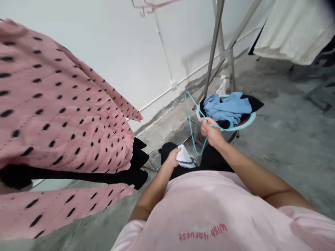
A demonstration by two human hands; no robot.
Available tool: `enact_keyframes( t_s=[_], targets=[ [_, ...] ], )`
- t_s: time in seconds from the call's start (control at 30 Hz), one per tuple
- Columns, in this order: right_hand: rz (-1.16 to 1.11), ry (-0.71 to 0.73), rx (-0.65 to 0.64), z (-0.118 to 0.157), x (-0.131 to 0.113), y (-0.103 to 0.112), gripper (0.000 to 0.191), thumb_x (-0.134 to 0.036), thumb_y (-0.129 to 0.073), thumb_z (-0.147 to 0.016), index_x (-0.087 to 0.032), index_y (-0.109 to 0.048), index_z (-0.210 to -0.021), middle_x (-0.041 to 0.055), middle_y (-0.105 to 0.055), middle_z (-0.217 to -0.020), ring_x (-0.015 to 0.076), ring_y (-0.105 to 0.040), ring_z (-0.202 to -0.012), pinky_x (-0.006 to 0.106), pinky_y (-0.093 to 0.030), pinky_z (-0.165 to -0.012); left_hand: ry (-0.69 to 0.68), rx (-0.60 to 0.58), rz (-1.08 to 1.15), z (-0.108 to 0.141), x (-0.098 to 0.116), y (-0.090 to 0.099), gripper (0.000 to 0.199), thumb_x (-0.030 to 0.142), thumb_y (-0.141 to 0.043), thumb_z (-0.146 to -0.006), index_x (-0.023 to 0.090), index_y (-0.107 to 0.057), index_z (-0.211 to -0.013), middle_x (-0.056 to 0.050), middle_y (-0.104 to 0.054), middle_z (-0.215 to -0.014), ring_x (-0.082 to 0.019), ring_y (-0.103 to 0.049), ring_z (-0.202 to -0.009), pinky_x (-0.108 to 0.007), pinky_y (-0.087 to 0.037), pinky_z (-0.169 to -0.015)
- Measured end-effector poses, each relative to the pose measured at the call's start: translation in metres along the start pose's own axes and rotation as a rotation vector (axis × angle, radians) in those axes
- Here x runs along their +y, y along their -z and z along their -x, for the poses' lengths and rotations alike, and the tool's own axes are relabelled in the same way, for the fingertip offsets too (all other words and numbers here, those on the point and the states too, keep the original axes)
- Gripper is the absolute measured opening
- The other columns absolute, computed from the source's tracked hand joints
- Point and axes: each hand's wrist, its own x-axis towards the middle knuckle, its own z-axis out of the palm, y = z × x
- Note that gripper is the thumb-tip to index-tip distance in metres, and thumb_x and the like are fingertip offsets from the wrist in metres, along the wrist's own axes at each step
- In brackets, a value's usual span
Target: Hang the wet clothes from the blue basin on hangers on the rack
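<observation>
the left hand (172, 157) pinches a folded white cloth (184, 156) with dark blue edge; the right hand (210, 131) has fingers closed on a thin, light-blue, triangular hanger (195, 104).

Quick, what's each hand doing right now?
Left hand: closed, holding a white cloth with a blue edge.
Right hand: closed, holding a light-blue hanger.

- Reads bright and diffuse overall.
- Shows soft shadows on the white wall (112, 42).
- Darkens at upper right corner.
- Stretches toward edges.
- Softens floor (282, 146) detail.
</observation>
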Motion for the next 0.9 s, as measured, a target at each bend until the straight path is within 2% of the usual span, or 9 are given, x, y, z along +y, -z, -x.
enact_keyframes(
  t_s=[0.1, 0.2, 0.27, 0.37, 0.5, 0.63, 0.77, 0.9],
  targets=[
    [-0.104, 0.055, 0.226, 0.006, 0.003, 0.017, 0.038, -0.061, -0.05, -0.086, -0.025, -0.061, -0.092, -0.0011, -0.045, -0.06, 0.0112, -0.039, -0.054, 0.025, -0.03, -0.049, -0.088, -0.043, -0.002, 0.015, 0.035, -0.02, 0.016, 0.018, -0.069, -0.071, 0.01, -0.065, -0.085, -0.007, -0.069, -0.066, -0.019, -0.065, -0.06, -0.038, -0.053, -0.08],
    [-0.25, 0.191, 0.408, 0.012, -0.01, 0.031, 0.038, -0.06, -0.064, -0.077, -0.024, -0.062, -0.09, -0.0034, -0.034, -0.057, 0.0092, -0.028, -0.051, 0.026, -0.023, -0.05, -0.316, -0.191, -0.128, 0.044, 0.07, -0.043, 0.027, 0.02, -0.078, -0.064, 0.011, -0.067, -0.088, -0.005, -0.071, -0.073, -0.017, -0.065, -0.061, -0.031, -0.053, -0.07],
    [-0.312, 0.257, 0.465, 0.016, -0.025, 0.038, 0.039, -0.062, -0.066, -0.073, -0.026, -0.061, -0.087, -0.0025, -0.035, -0.058, 0.0094, -0.027, -0.05, 0.027, -0.022, -0.051, -0.429, -0.275, -0.269, 0.065, 0.09, -0.057, 0.034, 0.025, -0.082, -0.061, 0.01, -0.069, -0.088, -0.005, -0.071, -0.073, -0.016, -0.065, -0.061, -0.026, -0.051, -0.064],
    [-0.381, 0.299, 0.508, 0.022, -0.054, 0.046, 0.042, -0.068, -0.061, -0.074, -0.026, -0.054, -0.071, -0.0012, -0.031, -0.054, 0.011, -0.024, -0.047, 0.031, -0.021, -0.051, -0.469, -0.334, -0.466, 0.091, 0.114, -0.071, 0.04, 0.031, -0.085, -0.058, 0.01, -0.071, -0.089, -0.005, -0.07, -0.071, -0.015, -0.063, -0.058, -0.023, -0.05, -0.058],
    [-0.341, 0.204, 0.48, 0.027, -0.085, 0.058, 0.054, -0.074, -0.052, -0.076, -0.025, -0.038, -0.056, -0.0007, -0.02, -0.049, 0.0125, -0.015, -0.046, 0.034, -0.017, -0.052, -0.434, -0.366, -0.676, 0.117, 0.135, -0.084, 0.043, 0.034, -0.085, -0.059, 0.011, -0.072, -0.093, -0.006, -0.071, -0.072, -0.017, -0.064, -0.058, -0.025, -0.05, -0.055],
    [-0.295, 0.177, 0.391, 0.026, -0.096, 0.065, 0.056, -0.075, -0.052, -0.073, -0.026, -0.036, -0.053, -0.0009, -0.018, -0.046, 0.0133, -0.012, -0.045, 0.032, -0.014, -0.051, -0.462, -0.402, -0.843, 0.136, 0.146, -0.095, 0.036, 0.037, -0.083, -0.064, 0.013, -0.074, -0.089, -0.006, -0.071, -0.074, -0.017, -0.064, -0.062, -0.024, -0.049, -0.056],
    [-0.371, 0.182, 0.23, 0.019, -0.089, 0.059, 0.061, -0.074, -0.049, -0.077, -0.023, -0.029, -0.05, -0.0022, -0.015, -0.044, 0.0107, -0.01, -0.042, 0.03, -0.014, -0.048, -0.528, -0.398, -0.896, 0.143, 0.148, -0.104, 0.032, 0.036, -0.081, -0.066, 0.014, -0.074, -0.088, -0.005, -0.071, -0.077, -0.016, -0.063, -0.063, -0.023, -0.048, -0.058],
    [-0.467, 0.099, 0.118, 0.009, -0.062, 0.038, 0.064, -0.076, -0.055, -0.069, -0.021, -0.03, -0.05, -0.0047, -0.016, -0.045, 0.0074, -0.013, -0.041, 0.027, -0.017, -0.046, -0.627, -0.354, -0.894, 0.144, 0.145, -0.106, 0.029, 0.037, -0.08, -0.067, 0.015, -0.074, -0.084, -0.004, -0.07, -0.074, -0.017, -0.062, -0.061, -0.025, -0.047, -0.056]
  ],
)
